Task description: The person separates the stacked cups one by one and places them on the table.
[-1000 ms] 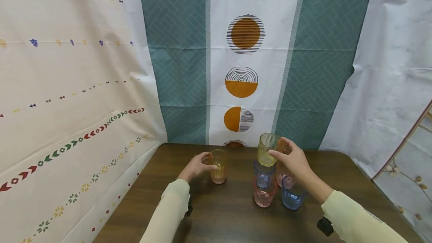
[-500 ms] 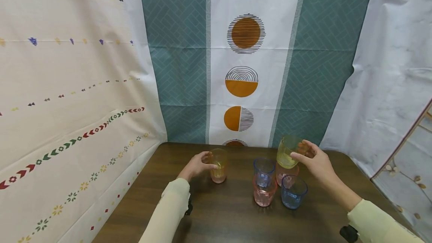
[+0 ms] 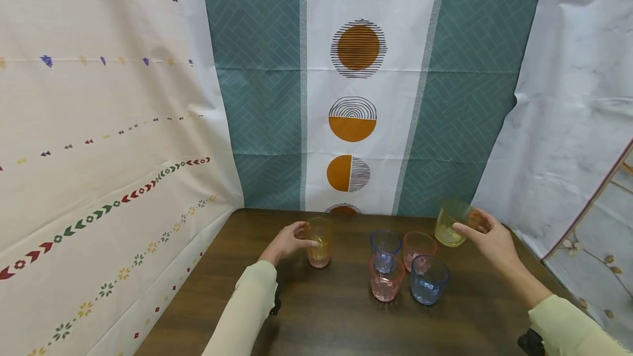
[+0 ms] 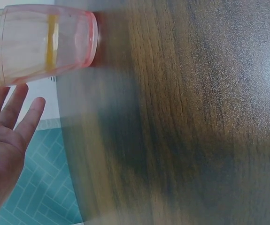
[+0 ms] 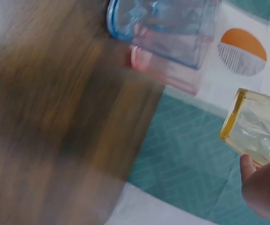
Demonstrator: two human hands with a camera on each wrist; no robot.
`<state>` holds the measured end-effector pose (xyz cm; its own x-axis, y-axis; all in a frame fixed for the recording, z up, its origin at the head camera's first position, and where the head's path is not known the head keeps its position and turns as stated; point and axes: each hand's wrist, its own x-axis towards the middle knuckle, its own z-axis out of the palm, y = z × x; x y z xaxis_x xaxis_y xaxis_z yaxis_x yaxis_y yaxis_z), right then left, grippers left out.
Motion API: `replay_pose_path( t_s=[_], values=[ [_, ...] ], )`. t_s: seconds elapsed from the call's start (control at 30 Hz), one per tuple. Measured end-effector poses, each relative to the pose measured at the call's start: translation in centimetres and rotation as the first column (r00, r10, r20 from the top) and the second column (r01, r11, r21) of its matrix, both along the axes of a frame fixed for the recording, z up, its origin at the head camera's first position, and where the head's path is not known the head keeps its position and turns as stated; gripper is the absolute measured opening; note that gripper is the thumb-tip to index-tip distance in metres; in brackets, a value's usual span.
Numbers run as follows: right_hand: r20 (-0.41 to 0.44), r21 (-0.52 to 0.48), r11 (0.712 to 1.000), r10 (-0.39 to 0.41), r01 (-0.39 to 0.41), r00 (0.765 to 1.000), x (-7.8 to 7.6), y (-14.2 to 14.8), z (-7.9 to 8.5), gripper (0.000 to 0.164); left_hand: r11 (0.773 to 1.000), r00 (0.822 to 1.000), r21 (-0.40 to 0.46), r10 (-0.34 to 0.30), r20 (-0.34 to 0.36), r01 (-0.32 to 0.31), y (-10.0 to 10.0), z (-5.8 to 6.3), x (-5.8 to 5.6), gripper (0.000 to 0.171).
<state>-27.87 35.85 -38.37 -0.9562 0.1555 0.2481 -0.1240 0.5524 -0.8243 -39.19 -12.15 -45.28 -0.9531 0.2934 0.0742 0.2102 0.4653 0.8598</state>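
Observation:
My left hand (image 3: 290, 242) grips a yellow cup (image 3: 321, 231) between thumb and fingers. That cup sits nested in a pink cup (image 4: 73, 37), whose base is on the table. My right hand (image 3: 494, 239) holds another yellow cup (image 3: 447, 229), slightly tilted, in the air above the back right of the table. Left of the right hand stand two blue cups and two pink cups: a front blue cup (image 3: 428, 285), a front pink cup (image 3: 384, 285), a back blue cup (image 3: 386, 242) and a back pink cup (image 3: 418, 246). The front pink cup partly covers the back blue one.
The brown wooden table (image 3: 316, 317) has rounded back corners. Behind it hangs a green and white curtain (image 3: 267, 125) with orange circles. A cream patterned cloth (image 3: 123, 180) borders the left side, and a pale cloth (image 3: 568, 125) the right.
My right hand has carried its yellow cup rightward, from above the back blue cup, past the back pink cup. The left hand and its cups have stayed in place.

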Motion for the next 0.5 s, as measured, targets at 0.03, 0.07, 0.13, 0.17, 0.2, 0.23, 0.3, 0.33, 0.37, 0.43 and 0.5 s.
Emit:
replay_pose_path(
  t_s=[0.03, 0.07, 0.13, 0.17, 0.2, 0.23, 0.3, 0.33, 0.37, 0.43, 0.5],
  values=[
    [0.001, 0.009, 1.0, -0.013, 0.013, 1.0, -0.1, 0.3, -0.2, 0.091, 1.0, 1.0, -0.003, 0.0, 0.002, 0.0, 0.0, 0.0, 0.0, 0.074],
    [-0.001, 0.014, 1.0, -0.022, 0.022, 1.0, -0.2, 0.6, -0.4, 0.091, 1.0, 1.0, -0.004, -0.002, 0.0, 0.002, 0.0, -0.1, 0.0, 0.074],
    [0.0, 0.024, 0.999, -0.037, 0.037, 0.999, -0.5, 1.1, -0.8, 0.092, 1.0, 1.0, -0.008, -0.005, 0.0, 0.005, -0.1, -0.2, -0.1, 0.075],
    [0.001, 0.024, 0.999, -0.041, 0.041, 0.999, -0.6, 1.3, -1.1, 0.092, 1.0, 1.0, -0.006, -0.006, -0.001, 0.006, -0.1, -0.2, -0.1, 0.075],
    [0.001, 0.02, 0.999, -0.045, 0.044, 0.999, -0.7, 1.6, -1.3, 0.093, 1.0, 1.0, -0.005, -0.007, -0.003, 0.007, -0.1, -0.2, -0.2, 0.074],
    [0.002, 0.019, 0.999, -0.049, 0.049, 0.999, -0.8, 1.8, -1.5, 0.094, 1.0, 1.0, -0.005, -0.011, -0.004, 0.011, -0.1, -0.3, -0.3, 0.074],
    [0.006, 0.022, 0.998, -0.06, 0.06, 0.998, -1.0, 2.2, -2.0, 0.095, 1.0, 1.0, -0.002, -0.012, -0.004, 0.012, -0.2, -0.3, -0.4, 0.074],
    [0.009, 0.027, 0.997, -0.067, 0.067, 0.998, -1.1, 2.3, -2.3, 0.095, 1.0, 1.0, -0.003, -0.014, -0.007, 0.014, -0.2, -0.3, -0.4, 0.073],
    [0.013, 0.026, 0.997, -0.069, 0.069, 0.998, -1.2, 2.5, -2.5, 0.096, 1.0, 1.0, -0.001, -0.013, -0.004, 0.013, -0.2, -0.3, -0.4, 0.073],
    [0.023, 0.032, 0.997, -0.077, 0.076, 0.997, -1.4, 2.7, -3.0, 0.096, 1.0, 1.0, -0.006, -0.014, -0.006, 0.014, -0.2, -0.3, -0.5, 0.073],
    [0.032, 0.036, 0.996, -0.083, 0.082, 0.996, -1.5, 2.8, -3.5, 0.096, 1.0, 1.0, -0.005, -0.016, -0.008, 0.016, -0.2, -0.3, -0.4, 0.073]
  ],
)
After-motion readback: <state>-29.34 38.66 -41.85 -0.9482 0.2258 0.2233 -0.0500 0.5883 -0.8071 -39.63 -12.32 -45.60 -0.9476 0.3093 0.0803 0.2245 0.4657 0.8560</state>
